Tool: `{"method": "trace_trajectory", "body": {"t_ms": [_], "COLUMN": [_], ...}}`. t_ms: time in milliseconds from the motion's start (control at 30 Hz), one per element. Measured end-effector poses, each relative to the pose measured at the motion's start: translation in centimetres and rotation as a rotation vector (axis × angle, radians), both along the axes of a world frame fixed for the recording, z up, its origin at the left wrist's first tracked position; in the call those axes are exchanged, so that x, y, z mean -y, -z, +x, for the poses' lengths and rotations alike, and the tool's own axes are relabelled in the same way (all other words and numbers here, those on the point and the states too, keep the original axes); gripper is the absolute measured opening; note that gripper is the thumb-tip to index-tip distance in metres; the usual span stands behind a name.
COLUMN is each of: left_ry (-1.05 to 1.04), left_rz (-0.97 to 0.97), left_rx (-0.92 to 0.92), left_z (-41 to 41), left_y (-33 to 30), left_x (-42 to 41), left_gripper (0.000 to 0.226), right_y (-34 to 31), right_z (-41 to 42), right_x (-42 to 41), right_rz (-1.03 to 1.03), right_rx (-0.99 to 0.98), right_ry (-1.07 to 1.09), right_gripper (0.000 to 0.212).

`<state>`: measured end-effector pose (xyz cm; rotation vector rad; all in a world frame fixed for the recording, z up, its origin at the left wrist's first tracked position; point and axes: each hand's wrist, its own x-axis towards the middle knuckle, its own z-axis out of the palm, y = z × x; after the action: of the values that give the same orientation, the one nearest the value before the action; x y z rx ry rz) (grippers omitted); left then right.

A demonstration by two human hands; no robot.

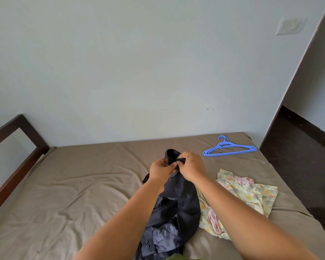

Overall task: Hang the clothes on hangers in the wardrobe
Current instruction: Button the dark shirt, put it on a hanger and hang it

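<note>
A dark navy shirt hangs from both my hands over the bed, its lower part bunched on the mattress. My left hand pinches the fabric near the collar. My right hand grips the collar edge right beside it. Blue plastic hangers lie stacked at the bed's far right corner. A yellow floral garment with pink striped lining lies spread on the bed to the right of the shirt. No wardrobe is in view.
The bed has a wrinkled brown sheet. A dark wooden bed frame runs along the left. A pale wall stands behind, with a switch plate at the upper right. Dark floor lies right of the bed.
</note>
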<state>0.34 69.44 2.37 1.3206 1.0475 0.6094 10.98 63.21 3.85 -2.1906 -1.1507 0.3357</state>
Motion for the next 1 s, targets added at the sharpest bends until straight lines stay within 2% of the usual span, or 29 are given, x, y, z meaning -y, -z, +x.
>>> {"method": "trace_trajectory", "body": {"t_ms": [167, 500, 600, 667, 800, 900, 1000], "left_ry": [-0.035, 0.047, 0.042, 0.023, -0.093, -0.14, -0.143], "left_rz": [-0.04, 0.279, 0.301, 0.275, -0.018, -0.187, -0.094], "left_rx": [0.017, -0.19, -0.168, -0.117, 0.04, 0.136, 0.079], "left_z": [0.1, -0.2, -0.3, -0.3, 0.0, 0.0, -0.2], "left_y": [0.3, 0.6, 0.6, 0.5, 0.3, 0.3, 0.3], "left_x": [0.6, 1.1, 1.3, 1.3, 1.7, 2.0, 1.8], "left_gripper": [0.005, 0.009, 0.008, 0.012, 0.014, 0.012, 0.01], "right_y": [0.7, 1.1, 1.0, 0.9, 0.8, 0.8, 0.8], "right_z": [-0.1, -0.3, -0.5, -0.5, -0.7, -0.9, -0.9], "right_x": [0.4, 0.9, 0.8, 0.8, 0.7, 0.8, 1.0], "right_rz": [0.001, 0.012, 0.015, 0.022, 0.018, 0.033, 0.048], "right_rx": [-0.016, 0.002, -0.016, -0.042, -0.05, 0.023, 0.131], "right_ry": [-0.009, -0.004, 0.0, 0.019, 0.044, 0.052, 0.038], "right_gripper": [0.012, 0.013, 0.014, 0.014, 0.011, 0.01, 0.012]}}
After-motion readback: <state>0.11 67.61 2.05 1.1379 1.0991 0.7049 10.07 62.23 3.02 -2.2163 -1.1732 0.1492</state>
